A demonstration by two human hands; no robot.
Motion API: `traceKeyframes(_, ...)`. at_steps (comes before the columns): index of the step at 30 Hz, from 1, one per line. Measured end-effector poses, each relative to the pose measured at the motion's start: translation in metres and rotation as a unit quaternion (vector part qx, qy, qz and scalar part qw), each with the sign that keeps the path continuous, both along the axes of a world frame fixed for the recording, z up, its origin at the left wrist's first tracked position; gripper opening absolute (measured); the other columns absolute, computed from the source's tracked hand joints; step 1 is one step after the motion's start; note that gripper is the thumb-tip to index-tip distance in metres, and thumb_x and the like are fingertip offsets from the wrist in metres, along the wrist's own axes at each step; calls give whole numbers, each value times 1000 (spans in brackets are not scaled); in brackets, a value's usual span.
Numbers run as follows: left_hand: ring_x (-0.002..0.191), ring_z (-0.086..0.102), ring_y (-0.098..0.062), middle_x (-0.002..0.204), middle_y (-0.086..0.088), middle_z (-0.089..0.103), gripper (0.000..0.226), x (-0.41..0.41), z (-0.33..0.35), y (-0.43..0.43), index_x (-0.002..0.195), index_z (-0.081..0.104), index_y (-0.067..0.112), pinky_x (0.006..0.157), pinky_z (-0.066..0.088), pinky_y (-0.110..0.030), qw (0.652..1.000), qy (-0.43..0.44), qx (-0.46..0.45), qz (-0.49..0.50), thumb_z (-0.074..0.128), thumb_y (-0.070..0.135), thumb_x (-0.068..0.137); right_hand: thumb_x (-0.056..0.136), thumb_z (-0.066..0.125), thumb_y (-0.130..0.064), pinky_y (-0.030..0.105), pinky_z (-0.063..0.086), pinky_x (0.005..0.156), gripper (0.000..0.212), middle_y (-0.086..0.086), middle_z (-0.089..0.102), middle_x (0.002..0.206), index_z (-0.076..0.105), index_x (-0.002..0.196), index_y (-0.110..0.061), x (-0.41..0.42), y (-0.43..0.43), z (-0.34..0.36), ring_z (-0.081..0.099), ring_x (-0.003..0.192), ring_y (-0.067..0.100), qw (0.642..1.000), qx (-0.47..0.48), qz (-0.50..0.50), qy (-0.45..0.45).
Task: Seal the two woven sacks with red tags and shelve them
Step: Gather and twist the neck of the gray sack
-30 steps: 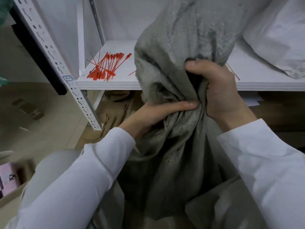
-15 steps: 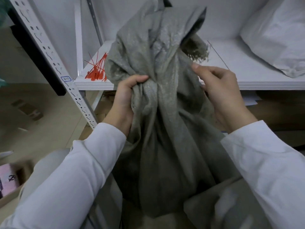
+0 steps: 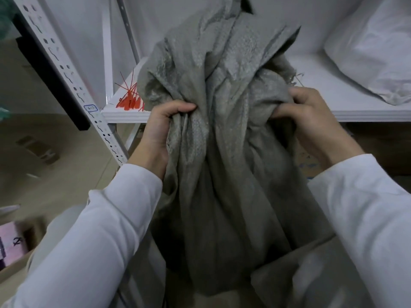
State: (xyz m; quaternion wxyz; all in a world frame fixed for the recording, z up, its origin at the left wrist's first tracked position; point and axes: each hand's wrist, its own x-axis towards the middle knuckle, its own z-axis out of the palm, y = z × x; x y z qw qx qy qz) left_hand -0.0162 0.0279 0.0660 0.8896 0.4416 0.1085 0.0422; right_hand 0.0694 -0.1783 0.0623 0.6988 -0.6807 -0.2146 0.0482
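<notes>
**In front of the white shelf: both hands on the sack's neck**

Before the shelf edge [image 3: 222, 115], the grey woven sack [image 3: 213, 165] hangs upright between my two arms, with its loose mouth rising above my hands and covering the middle of the shelf board. My left hand [image 3: 159, 130] grips a bunched fold on the left side of the neck, fingers curled into the cloth and the thumb lying across the top of it. My right hand [image 3: 311, 123] grips the opposite side in the same way, thumb and fingers closed on a gathered wad of the weave just under the frayed rim. The two hands are apart, with a band of creased cloth between them. The red tags [image 3: 130, 101] lie in a loose heap on the left end of the shelf board, partly hidden behind the sack and touched by neither hand. A white sack [image 3: 375, 54] lies on the right end of the same board. The perforated upright [image 3: 66, 74] of the rack runs aslant at the left. More grey woven cloth [image 3: 311, 276] shows at the lower right, beside my right sleeve [image 3: 367, 218]; I cannot tell whether it belongs to this sack
</notes>
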Motion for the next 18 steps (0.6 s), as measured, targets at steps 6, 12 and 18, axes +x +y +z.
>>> traceKeyframes(6,73,69,-23,75,-9,71,25,-2,-1,3,80,70,3,77,58,-34,998,-45,-49,20,52,6,64,62,84,-38,36,55,90,63,13,69,115,67,115,-7,-32,26,-6,67,108,25,914,191,264,242)
traceKeyframes(12,63,71,-22,64,-9,71,21,-9,6,6,59,73,2,61,59,-30,984,-131,-117,39,53,7,57,97,45,-50,36,60,78,53,13,74,104,65,115,-5,-31,46,-11,72,94,23,915,132,112,364)
traceKeyframes(18,72,71,-20,72,-8,73,25,-8,4,-2,70,77,5,78,59,-34,996,-65,23,-64,52,9,73,99,46,-6,20,53,49,28,3,72,68,69,83,-7,-45,34,0,68,56,9,956,101,77,264)
